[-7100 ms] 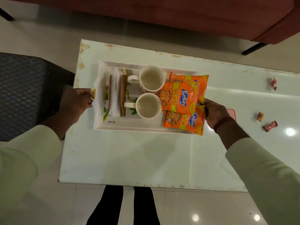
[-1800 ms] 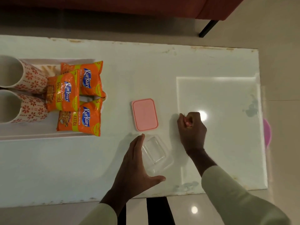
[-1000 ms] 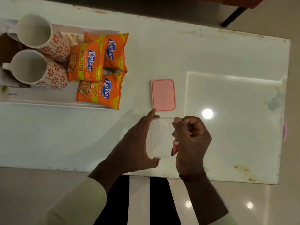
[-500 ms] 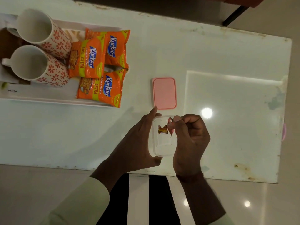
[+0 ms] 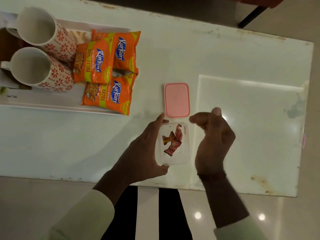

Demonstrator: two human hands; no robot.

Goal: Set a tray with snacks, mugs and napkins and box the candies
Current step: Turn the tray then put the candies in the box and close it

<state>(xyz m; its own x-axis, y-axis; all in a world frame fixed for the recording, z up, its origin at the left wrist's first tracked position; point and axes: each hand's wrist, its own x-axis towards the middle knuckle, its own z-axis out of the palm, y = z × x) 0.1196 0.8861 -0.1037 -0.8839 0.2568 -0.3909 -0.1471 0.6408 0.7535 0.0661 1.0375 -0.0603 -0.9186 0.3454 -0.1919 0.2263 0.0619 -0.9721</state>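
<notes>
View from above of a white table (image 5: 190, 58) with a person's 2 hands working at its near edge. A small clear box (image 5: 174, 161) sits on the table, open top facing up, its long axis running from the person toward the far side of the table. Inside the box, in its far half, lie wrapped candies (image 5: 172, 141) in red and pink wrappers, overlapping so their count is hard to tell. The left hand (image 5: 143, 153) grips the left side of the box, a fingertip at the far left corner and the thumb curled round the near left corner. The right hand (image 5: 213, 141) hovers just right of the box without touching it, fingers loosely bent, thumb raised, holding nothing; it is slightly blurred. Just beyond the box, nearly touching its far end, a pink lid (image 5: 176, 100) lies flat, its long axis in line with the box. Well to the left of the box and farther back is a white tray (image 5: 52, 105) carrying 3 orange snack packets (image 5: 97, 61) and, farther left, 2 white mugs (image 5: 32, 66) with a red flower pattern, the near mug's handle pointing away from the box. Below the box, past the table edge, are the person's dark trouser legs (image 5: 170, 213).
</notes>
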